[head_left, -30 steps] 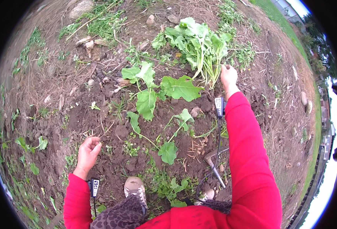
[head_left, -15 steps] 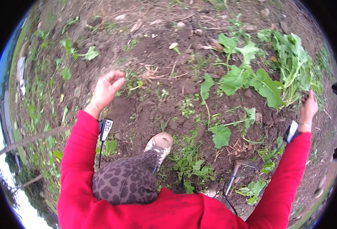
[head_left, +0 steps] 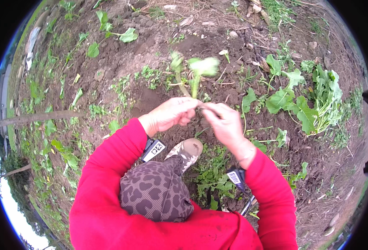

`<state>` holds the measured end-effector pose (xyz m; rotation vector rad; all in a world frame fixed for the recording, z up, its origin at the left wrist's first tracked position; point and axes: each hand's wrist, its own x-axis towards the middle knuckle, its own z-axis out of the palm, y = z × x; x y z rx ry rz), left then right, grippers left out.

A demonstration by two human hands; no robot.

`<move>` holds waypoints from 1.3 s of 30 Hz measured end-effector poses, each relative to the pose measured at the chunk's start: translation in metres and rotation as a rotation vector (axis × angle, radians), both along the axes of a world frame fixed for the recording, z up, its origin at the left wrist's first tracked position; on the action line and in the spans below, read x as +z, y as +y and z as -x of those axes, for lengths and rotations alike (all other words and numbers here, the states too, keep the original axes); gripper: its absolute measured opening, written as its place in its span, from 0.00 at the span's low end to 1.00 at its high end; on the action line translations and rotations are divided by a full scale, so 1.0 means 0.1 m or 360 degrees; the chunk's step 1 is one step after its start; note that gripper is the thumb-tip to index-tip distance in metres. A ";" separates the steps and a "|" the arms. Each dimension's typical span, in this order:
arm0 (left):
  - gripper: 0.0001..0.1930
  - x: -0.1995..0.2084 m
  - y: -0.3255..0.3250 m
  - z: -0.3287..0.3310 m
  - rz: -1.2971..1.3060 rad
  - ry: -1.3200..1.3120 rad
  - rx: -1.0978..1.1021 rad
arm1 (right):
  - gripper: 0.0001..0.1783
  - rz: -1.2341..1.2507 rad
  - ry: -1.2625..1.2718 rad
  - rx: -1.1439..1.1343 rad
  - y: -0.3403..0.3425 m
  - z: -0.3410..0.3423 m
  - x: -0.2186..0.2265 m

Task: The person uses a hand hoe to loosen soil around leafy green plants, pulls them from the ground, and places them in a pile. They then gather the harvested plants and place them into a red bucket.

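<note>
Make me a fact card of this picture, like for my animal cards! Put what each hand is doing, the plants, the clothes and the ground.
Left hand: left hand, fingertips pinched together at the bottom of a leafy plant
Right hand: right hand, thumb and finger pinching at the same spot
Held plant: green leaves pointing away from the person, blurred
Other plants: a bunch of greens lying to the right
Clothes: red sleeves, spotted trousers, a patterned shoe
Ground: brown soil with scattered weeds
</note>
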<state>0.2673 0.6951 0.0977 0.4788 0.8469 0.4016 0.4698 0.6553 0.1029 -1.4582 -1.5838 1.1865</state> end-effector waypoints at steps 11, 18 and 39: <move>0.07 -0.58 -0.56 1.29 -0.0302 0.1077 0.0311 | 0.33 -0.0157 -0.1310 0.1000 -0.28 0.67 -0.73; 0.09 -0.87 -0.37 1.18 -0.0380 0.0988 0.0791 | 0.44 -0.0077 -0.1356 0.1005 -0.30 1.03 -1.08; 0.13 -1.40 -0.28 1.25 -0.1112 0.2319 -0.0494 | 0.22 0.0434 -0.1274 0.1366 0.16 1.63 -1.33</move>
